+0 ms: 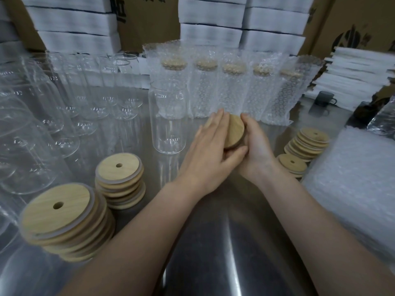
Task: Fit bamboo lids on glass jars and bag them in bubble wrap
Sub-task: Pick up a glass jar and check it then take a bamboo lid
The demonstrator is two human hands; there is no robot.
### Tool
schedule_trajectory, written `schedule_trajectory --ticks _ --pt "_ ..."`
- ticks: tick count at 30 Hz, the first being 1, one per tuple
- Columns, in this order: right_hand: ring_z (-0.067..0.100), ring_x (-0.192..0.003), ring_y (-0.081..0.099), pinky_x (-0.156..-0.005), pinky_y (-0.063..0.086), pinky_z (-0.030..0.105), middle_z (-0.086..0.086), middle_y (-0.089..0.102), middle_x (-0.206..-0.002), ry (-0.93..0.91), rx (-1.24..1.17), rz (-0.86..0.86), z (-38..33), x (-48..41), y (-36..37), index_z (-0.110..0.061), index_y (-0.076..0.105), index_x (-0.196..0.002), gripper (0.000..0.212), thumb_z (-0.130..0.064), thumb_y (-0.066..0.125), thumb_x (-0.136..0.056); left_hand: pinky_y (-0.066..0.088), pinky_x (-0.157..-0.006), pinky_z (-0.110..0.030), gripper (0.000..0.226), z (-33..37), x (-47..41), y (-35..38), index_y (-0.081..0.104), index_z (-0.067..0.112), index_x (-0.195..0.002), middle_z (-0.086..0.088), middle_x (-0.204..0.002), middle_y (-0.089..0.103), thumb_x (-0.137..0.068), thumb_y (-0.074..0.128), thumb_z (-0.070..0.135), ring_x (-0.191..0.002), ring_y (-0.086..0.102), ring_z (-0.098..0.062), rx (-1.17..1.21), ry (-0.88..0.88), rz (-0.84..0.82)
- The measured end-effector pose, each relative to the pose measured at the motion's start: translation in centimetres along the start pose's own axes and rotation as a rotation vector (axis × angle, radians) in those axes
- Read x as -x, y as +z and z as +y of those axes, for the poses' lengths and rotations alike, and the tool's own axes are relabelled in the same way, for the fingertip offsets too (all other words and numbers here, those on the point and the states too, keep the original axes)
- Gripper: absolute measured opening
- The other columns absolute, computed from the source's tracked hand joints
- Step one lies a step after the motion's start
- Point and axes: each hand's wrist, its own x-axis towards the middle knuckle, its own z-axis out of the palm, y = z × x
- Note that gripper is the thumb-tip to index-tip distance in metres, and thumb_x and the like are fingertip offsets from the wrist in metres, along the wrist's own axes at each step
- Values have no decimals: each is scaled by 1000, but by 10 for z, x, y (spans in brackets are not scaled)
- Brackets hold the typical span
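A round bamboo lid (236, 131) is held tilted on edge between my two hands above the metal table (224, 242). My left hand (210, 146) lays straight fingers over the lid's left face, with the thumb under its lower edge. My right hand (256, 144) curls round the lid's right side. Just left of my hands an empty glass jar (168, 118) stands upright without a lid. Behind my hands stands a row of several lidded jars in bubble-wrap bags (233, 88).
Two stacks of bamboo lids (64, 218) (119, 180) sit at the front left, more lids (307, 142) at the right. Many empty jars (64, 99) crowd the left. A pile of bubble-wrap bags (352, 178) lies right, behind it a dark mug (323, 98). White foam stacks (213, 28) line the back.
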Motion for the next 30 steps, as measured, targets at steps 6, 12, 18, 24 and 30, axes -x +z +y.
schedule_trajectory --ticks 6,12,18,24,30 --pt "14 -85 74 -69 60 23 4 76 -94 1 -62 -17 2 0 2 -8 66 -106 43 -35 33 -106 -2 -123 -30 58 -5 -2 3 13 9 -154 -7 -164 7 -104 40 17 -151 1 -14 -13 10 -42" --pt "16 -90 72 -68 60 26 5 73 -102 4 -63 23 2 -1 3 -7 63 -114 44 -40 36 -105 13 -123 -32 49 -4 -2 -1 33 7 -149 -8 -159 27 -101 42 3 -149 18 -16 112 70 3" --pt "15 -95 68 -63 59 25 10 65 -114 -16 -15 58 5 -2 3 -4 60 -117 54 -48 32 -104 31 -110 -12 38 -1 0 -3 58 6 -133 -7 -138 57 -96 53 -1 -132 47 -10 179 114 184" --pt "14 -67 72 -55 56 26 9 63 -89 -90 -62 74 5 -2 4 -1 59 -104 53 -47 32 -104 56 -81 -37 22 5 1 -3 76 9 -106 -8 -98 76 -85 69 9 -90 72 -19 196 49 439" --pt "16 -67 73 -56 58 30 11 64 -87 -159 -27 87 6 -4 1 -3 58 -101 46 -44 36 -104 53 -81 -43 22 8 0 -8 75 21 -110 -2 -96 77 -93 65 29 -91 71 -24 134 -119 367"
